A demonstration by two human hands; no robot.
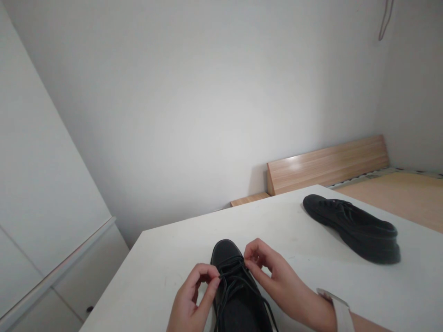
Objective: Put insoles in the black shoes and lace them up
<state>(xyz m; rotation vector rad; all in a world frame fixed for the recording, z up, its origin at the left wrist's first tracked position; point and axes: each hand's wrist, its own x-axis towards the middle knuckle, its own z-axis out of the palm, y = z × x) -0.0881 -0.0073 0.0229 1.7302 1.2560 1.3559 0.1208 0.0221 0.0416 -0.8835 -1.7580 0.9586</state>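
A black lace-up shoe (226,251) lies on the white table in front of me, toe pointing away, its heel end cut off by the bottom of the view. Loose black laces (230,283) cross its upper and hang over the opening. On the shoe's left side, my left hand (199,295) pinches a lace between thumb and index finger. At the right side of the lacing, my right hand (268,272) has thumb and fingertips closed on a lace near the eyelets. A pale band circles my right wrist.
A second black shoe (349,226) stands at the right on the white table (166,249). Beyond the table are a wooden headboard (328,161) and a bed (398,193). A white cabinet (55,240) is at the left, and a wall behind.
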